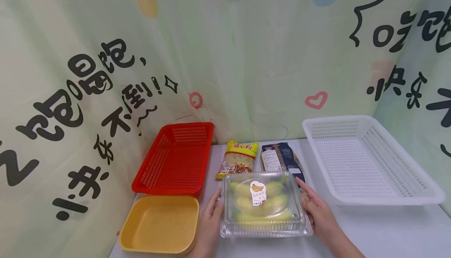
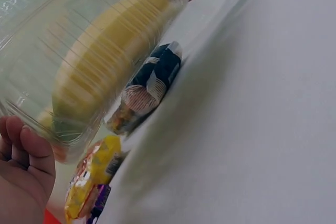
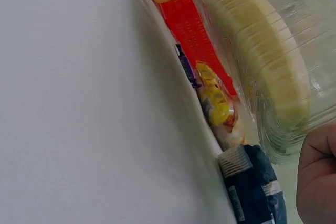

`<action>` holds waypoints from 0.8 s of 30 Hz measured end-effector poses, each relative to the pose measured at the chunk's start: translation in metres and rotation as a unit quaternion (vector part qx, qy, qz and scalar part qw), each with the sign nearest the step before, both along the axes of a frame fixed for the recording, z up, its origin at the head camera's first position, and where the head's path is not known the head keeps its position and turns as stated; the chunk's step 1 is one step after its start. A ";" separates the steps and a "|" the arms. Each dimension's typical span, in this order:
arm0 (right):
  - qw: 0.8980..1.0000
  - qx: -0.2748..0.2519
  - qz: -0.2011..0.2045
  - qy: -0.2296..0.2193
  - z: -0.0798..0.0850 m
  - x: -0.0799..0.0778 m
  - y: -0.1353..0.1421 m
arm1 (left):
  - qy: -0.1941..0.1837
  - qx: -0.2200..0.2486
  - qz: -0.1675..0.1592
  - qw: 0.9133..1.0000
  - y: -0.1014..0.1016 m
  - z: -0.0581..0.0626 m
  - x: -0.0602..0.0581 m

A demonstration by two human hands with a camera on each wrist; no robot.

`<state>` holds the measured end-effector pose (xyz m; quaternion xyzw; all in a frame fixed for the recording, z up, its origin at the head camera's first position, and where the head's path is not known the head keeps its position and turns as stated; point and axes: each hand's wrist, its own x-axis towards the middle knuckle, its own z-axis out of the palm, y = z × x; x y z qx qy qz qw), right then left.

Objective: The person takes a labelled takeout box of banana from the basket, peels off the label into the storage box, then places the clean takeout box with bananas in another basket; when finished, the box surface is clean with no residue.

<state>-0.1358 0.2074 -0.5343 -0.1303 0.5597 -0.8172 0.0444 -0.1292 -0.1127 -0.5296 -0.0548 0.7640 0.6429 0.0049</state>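
Both hands hold a clear plastic clamshell box (image 1: 266,221) of yellow-green bananas (image 2: 100,56), raised above the white table. My left hand (image 1: 210,221) grips its left side, and my right hand (image 1: 317,213) grips its right side. A label with a banana picture (image 1: 258,193) is stuck on the lid. Behind the box lie a yellow-topped bag of pasta (image 1: 239,158) and a dark blue packet (image 1: 290,156). In the right wrist view a banana (image 3: 262,45) shows through the box wall, with the curled right hand (image 3: 320,177) at its edge.
At the left stand a red perforated basket (image 1: 204,160) and, nearer, a yellow bin (image 1: 193,226). A large white basket (image 1: 317,160) stands at the right. A small purple packet (image 3: 186,66) lies by the pasta bag. A printed curtain (image 1: 246,54) hangs behind the table.
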 end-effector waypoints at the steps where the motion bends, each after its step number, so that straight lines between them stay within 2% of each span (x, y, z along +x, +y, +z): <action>1: 1.000 -0.007 0.011 0.000 -0.002 0.000 0.000 | 0.002 0.003 -0.002 1.000 0.000 -0.002 0.000; 9: 0.996 -0.047 0.075 0.013 -0.012 -0.001 0.002 | -0.018 0.016 0.001 1.000 0.000 -0.013 0.001; 16: 0.984 -0.105 0.134 0.047 -0.023 -0.004 0.004 | -0.017 0.033 0.000 0.999 0.002 -0.026 0.002; 24: 0.984 -0.096 0.142 0.041 -0.033 -0.007 0.006 | -0.026 0.025 0.000 0.999 0.002 -0.034 -0.002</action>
